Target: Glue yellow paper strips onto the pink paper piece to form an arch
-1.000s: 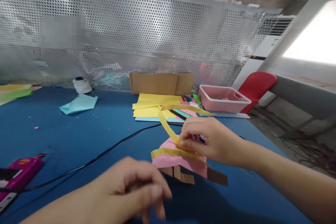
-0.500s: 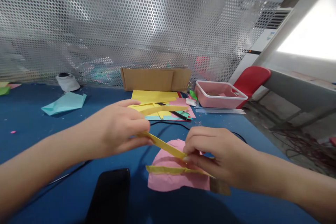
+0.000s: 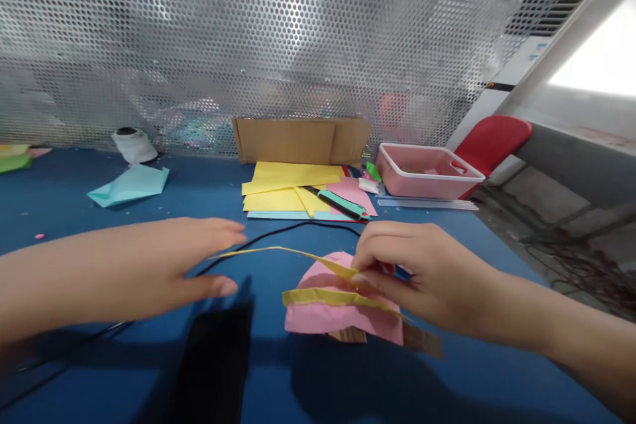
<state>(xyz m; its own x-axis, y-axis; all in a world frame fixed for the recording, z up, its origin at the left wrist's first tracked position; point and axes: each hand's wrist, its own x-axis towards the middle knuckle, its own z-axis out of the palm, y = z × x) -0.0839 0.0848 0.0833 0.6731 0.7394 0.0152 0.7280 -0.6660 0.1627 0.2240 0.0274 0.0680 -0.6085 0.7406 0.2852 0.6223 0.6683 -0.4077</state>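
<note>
My right hand [image 3: 402, 271] pinches one end of a thin yellow paper strip [image 3: 318, 258] over a pink paper piece [image 3: 342, 321]. The strip's free end stretches left toward my left hand [image 3: 193, 271], whose thumb and fingers are apart with nothing held between them. Across the pink paper runs a second yellow strip [image 3: 322, 297], lying crumpled on its surface. Brown cardboard [image 3: 422, 339] sticks out at the lower right of the pink paper. My right fingers hide the paper's right upper part, along with a small red and blue thing partly visible there.
A black phone [image 3: 213, 364] lies in front, near a black cable [image 3: 278, 232]. Farther back are yellow sheets [image 3: 293, 175], a teal cutter [image 3: 342, 204], a pink basket [image 3: 430, 175], a cardboard piece [image 3: 288, 141] and folded light-blue paper [image 3: 130, 185]. A perforated metal screen [image 3: 248, 33] stands behind.
My left hand has let go of the yellow strip and moved left, its fingers opening. The strip's left part now hangs free. My right hand keeps its pinch.
</note>
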